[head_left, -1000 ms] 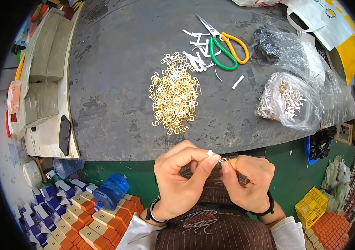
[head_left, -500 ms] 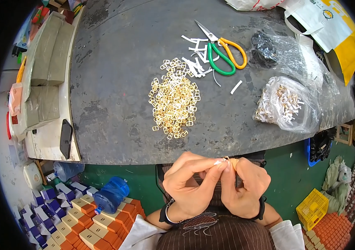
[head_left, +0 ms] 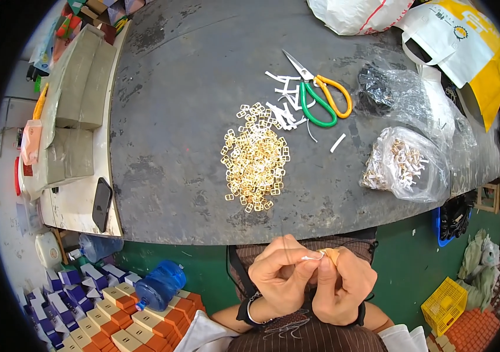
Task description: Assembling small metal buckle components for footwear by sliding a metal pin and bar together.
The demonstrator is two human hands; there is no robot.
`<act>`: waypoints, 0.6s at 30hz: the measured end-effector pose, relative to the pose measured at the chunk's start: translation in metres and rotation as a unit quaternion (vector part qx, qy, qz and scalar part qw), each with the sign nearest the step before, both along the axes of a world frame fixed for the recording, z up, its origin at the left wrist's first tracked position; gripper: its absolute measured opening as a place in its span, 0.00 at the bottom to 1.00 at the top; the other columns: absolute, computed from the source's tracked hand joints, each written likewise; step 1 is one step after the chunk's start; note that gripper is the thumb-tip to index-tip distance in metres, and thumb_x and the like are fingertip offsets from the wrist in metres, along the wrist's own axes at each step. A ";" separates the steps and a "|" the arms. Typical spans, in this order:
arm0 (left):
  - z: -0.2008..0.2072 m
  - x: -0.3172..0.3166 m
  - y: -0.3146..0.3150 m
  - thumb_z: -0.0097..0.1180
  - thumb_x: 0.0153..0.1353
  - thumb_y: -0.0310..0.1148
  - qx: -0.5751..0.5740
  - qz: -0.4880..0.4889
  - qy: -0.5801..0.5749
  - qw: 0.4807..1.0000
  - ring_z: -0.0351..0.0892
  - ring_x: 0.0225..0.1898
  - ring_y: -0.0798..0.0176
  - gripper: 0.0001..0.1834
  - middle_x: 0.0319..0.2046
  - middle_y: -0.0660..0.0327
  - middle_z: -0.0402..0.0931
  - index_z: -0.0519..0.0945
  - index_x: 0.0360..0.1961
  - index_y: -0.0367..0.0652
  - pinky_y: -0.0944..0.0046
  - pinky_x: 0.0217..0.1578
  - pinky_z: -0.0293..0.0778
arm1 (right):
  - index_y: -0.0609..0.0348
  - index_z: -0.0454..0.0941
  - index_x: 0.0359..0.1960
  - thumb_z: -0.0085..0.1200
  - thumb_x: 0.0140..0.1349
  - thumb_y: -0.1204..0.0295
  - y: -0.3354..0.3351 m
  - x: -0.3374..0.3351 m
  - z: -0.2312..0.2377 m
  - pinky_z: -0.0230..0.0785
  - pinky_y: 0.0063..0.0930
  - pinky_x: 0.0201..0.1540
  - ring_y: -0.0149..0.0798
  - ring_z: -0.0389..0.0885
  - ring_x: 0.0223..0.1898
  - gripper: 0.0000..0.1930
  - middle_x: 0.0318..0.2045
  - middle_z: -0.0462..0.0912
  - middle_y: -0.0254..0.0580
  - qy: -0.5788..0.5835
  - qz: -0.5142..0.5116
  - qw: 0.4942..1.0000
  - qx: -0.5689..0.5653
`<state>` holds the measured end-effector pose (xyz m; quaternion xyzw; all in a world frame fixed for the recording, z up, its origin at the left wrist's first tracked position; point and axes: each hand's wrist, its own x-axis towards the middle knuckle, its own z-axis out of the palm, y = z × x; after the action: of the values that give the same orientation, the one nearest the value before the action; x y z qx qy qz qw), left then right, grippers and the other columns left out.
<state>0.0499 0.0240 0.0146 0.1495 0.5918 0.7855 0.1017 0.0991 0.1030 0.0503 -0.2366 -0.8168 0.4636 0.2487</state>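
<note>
My left hand (head_left: pixel 281 274) and my right hand (head_left: pixel 344 284) meet just off the table's near edge, over my lap. Both are closed in a pinch, thumbs side by side, on a small white strip (head_left: pixel 311 257) at the fingertips. Whether a metal piece sits with it is hidden by the fingers. A yellowish covering (head_left: pixel 332 254) wraps a fingertip of my right hand. Beyond my hands, a heap of small gold buckles (head_left: pixel 256 164) lies on the dark table (head_left: pixel 174 146). Cut white strips (head_left: pixel 285 114) lie beside scissors (head_left: pixel 318 97) with green and orange handles.
A clear plastic bag (head_left: pixel 405 164) of buckles with white strips sits at the right, near crumpled plastic wrap (head_left: pixel 414 88). Shopping bags (head_left: pixel 455 41) stand behind. At the left are a phone (head_left: pixel 102 204) and wrapped grey blocks (head_left: pixel 80 88). Stacked boxes (head_left: pixel 127 317) and a blue water bottle (head_left: pixel 161 286) fill the lower left.
The whole view has shifted, so the table and its things sit lower in the picture. My hands keep their pinch together, with the white strip still at the fingertips.
</note>
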 end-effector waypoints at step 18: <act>-0.008 -0.028 -0.018 0.54 0.63 0.31 0.154 -0.094 -0.090 0.979 0.72 0.23 0.68 0.12 0.28 0.58 0.76 0.81 0.36 0.31 0.71 0.25 0.68 | 0.67 0.75 0.23 0.53 0.59 0.78 0.021 -0.012 0.011 0.63 0.23 0.16 0.34 0.75 0.14 0.07 0.14 0.73 0.41 -0.027 0.095 0.977 -0.190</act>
<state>0.0217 0.0062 0.0066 0.1470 0.4350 0.8646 0.2041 0.0874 0.1236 0.0615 -0.2138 -0.7387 0.6255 0.1320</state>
